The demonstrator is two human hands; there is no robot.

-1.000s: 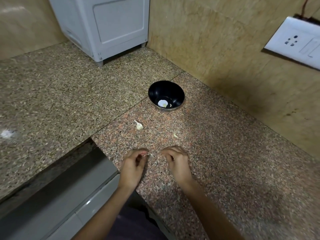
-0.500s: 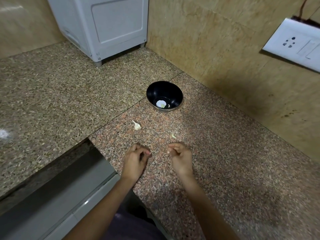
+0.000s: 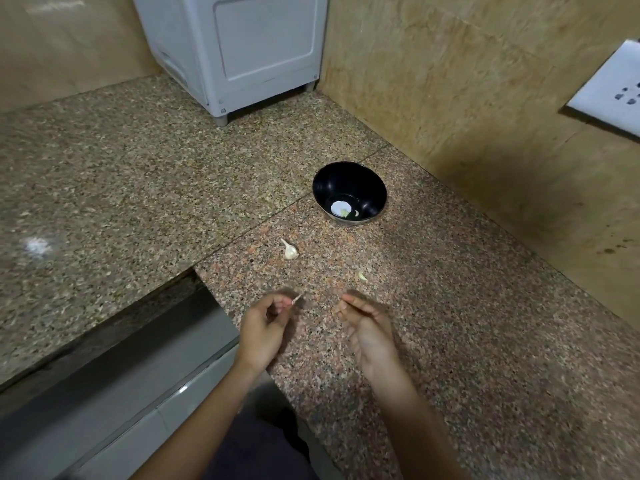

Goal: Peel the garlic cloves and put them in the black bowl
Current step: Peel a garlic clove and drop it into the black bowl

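At the near edge, peel point(image 3: 296, 299) is pinched by the left hand point(image 3: 266, 322); what the right hand point(image 3: 367, 325) holds cannot be told. Peel is best dropped outside the bowl point(image 3: 375, 188).

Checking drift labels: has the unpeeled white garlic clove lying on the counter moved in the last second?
No. The unpeeled white garlic clove keeps its spot just right of the granite counter seam, on the near-left side of the round black bowl.

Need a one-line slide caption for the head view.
Left hand pinches a garlic scrap beside the curled right hand; one garlic clove lies near the black bowl.
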